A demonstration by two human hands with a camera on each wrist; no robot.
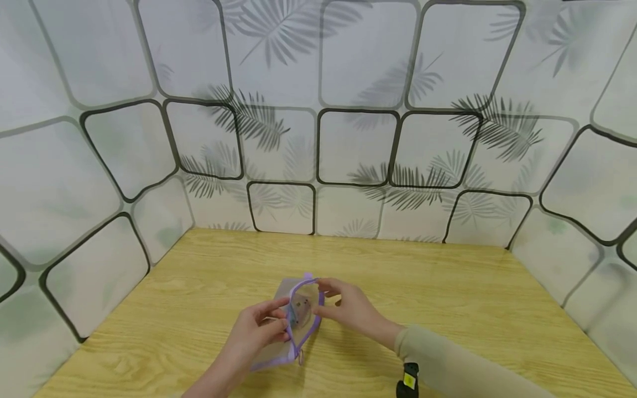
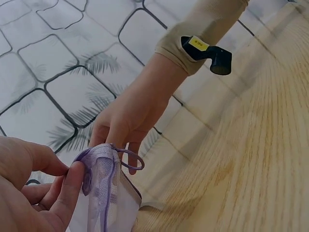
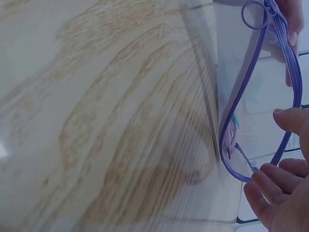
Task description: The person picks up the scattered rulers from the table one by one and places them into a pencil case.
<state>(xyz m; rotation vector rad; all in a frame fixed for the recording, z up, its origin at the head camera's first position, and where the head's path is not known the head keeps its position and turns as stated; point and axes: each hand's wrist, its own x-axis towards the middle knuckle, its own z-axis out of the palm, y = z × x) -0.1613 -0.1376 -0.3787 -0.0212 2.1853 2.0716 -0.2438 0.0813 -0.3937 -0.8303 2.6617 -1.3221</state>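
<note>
A see-through zipper pouch (image 1: 285, 289) with purple edging lies tilted on the table, its zipped mouth spread wide. My left hand (image 1: 254, 331) pinches the near-left rim of the mouth between thumb and fingertips. On the opposite rim, my right hand (image 1: 355, 309) holds the purple zipper strip (image 3: 294, 82), thumb on one side and fingers lower down. A round purple pull loop (image 1: 301, 357) hangs at the mouth's near end. Through the pouch shows a small pinkish patch (image 1: 301, 310) with dark spots; whether it is printed or lies inside I cannot tell.
The wood-grain table (image 1: 428, 293) stretches around the pouch. Patterned white cloth walls (image 1: 355, 146) enclose its back and both sides. A black device with a yellow label (image 1: 410, 380) sits at the right sleeve (image 1: 448, 354).
</note>
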